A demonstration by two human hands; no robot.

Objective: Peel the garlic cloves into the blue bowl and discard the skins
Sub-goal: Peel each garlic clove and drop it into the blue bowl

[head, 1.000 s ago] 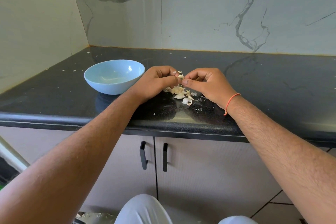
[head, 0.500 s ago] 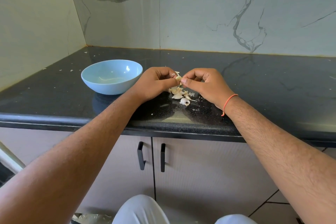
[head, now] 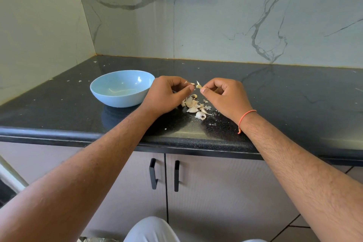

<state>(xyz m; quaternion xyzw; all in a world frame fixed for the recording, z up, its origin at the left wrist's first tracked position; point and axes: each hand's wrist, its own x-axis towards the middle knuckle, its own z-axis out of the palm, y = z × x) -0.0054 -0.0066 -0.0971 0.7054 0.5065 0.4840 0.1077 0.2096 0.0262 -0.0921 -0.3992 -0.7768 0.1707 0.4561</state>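
My right hand (head: pixel 225 97) pinches a garlic clove (head: pixel 198 85); my left hand (head: pixel 167 94) pinches a skin scrap (head: pixel 191 83). Blue bowl (head: pixel 110 92) beside my left hand holds pale slivers.

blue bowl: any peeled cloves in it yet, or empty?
Cannot tell for sure. The blue bowl stands upright; only a pale streak shows at its bottom, perhaps a reflection. No clear clove shape inside.

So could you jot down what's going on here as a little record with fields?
left hand: pinches a scrap of skin
right hand: pinches a garlic clove
bowl: blue, left of the hands, no cloves seen inside
pile: garlic pieces and skins on the counter, under the hands
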